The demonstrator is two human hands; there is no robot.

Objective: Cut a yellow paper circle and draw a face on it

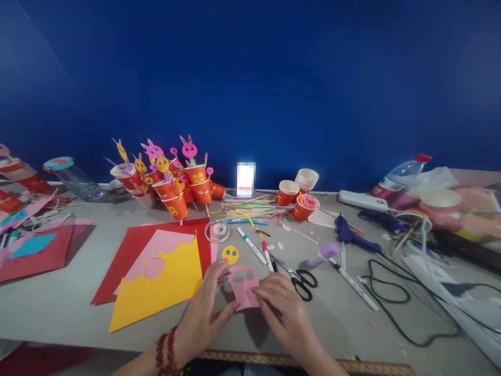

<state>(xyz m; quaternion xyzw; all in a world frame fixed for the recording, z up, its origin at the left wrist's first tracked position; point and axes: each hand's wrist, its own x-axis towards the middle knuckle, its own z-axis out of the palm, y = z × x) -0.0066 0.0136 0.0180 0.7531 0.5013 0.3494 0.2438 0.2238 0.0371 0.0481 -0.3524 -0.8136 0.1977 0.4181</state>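
A small pink paper (247, 298) with round cut-outs near its top lies between my hands at the front of the table. My left hand (203, 308), with a red bead bracelet at the wrist, rests at the paper's left edge, thumb and fingers apart. My right hand (282, 305) has its fingers bent together on the paper's right edge. Just beyond the paper is a yellow round face (230, 255) with two dark eyes. Black-handled scissors (301, 284) and a red-capped marker (267, 256) lie beside my right hand.
Yellow (156, 287) and red sheets (113, 277) lie left. Decorated red cups (175, 207) stand behind them. Straws (250, 211), a tape roll (217, 230) and a blue-capped marker (251, 245) are ahead. To the right are a glue stick (323, 255), a blue glue gun (354, 237) and its cord.
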